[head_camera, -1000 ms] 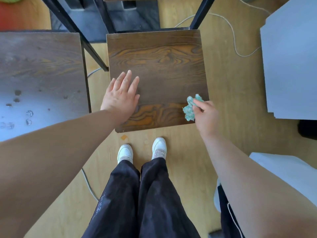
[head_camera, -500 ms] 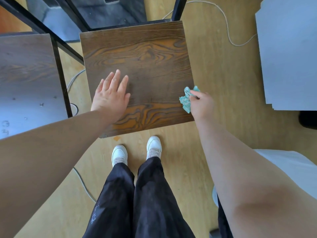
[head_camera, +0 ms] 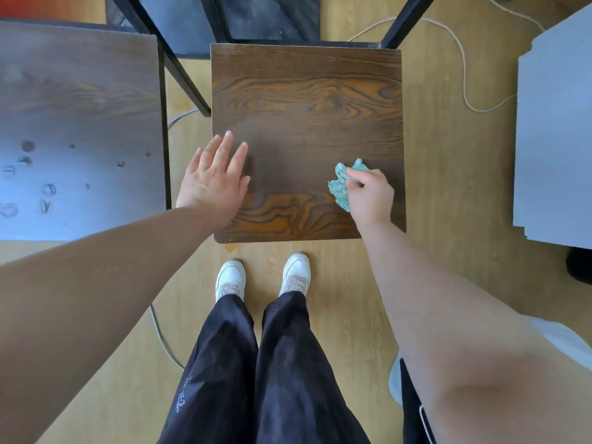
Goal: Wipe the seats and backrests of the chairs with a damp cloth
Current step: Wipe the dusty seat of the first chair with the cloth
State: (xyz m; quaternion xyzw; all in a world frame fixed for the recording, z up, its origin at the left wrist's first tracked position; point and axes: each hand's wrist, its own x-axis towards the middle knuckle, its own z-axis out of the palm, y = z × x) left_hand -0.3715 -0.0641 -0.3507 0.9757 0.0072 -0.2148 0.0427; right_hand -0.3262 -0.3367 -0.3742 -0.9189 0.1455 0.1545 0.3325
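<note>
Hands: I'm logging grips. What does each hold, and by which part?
The right hand grips the bunched teal cloth by its right side, against the chair seat. The left hand holds nothing; it lies flat on the seat.

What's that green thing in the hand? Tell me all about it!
It is a small cloth, pale blue-green with lighter speckles, soft and fuzzy looking. It is scrunched into a wad, not spread flat. The right hand curls round it and grips it, hiding part. It seems to rest on the brown wooden seat, toward its front right. Whether it is wet cannot be told.
</note>
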